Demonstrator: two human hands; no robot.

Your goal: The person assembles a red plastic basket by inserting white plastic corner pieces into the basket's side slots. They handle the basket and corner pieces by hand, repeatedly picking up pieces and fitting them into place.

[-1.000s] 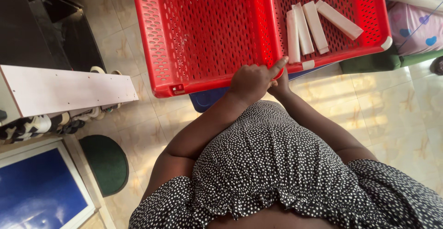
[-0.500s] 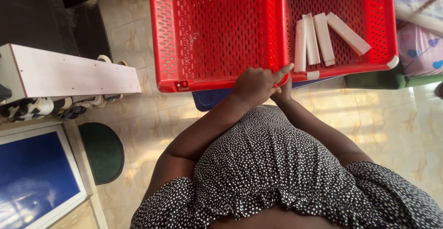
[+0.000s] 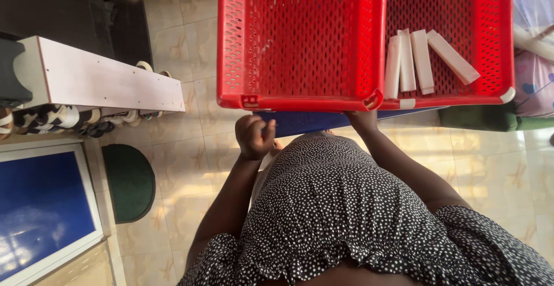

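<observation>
Red crates: two red crates (image 3: 300, 38) with holes sat side by side, touching, on something blue (image 3: 300, 121) underneath. That held them up off the floor, close to the person.
White bars: four long white bars (image 3: 424, 61) lay flat in the right crate (image 3: 496, 38), near its front wall. Three lay close together in a row and one sat tilted beside them. The left crate looked bare inside.
Right hand: the right hand (image 3: 362, 116) was up against the front edge where the two crates met. It looked like it was steadying them. Most of the hand was tucked under the rim, so I cannot tell if the fingers were gripping.
Left hand: the left hand (image 3: 254, 136) hung in the air just below the left crate, not touching it. Its fingers were curled in loosely and held nothing.
Around: a white shelf (image 3: 104, 81) with shoes (image 3: 52, 121) under it stood to the left. A green mat (image 3: 130, 182) lay on the tiled floor (image 3: 496, 159).
</observation>
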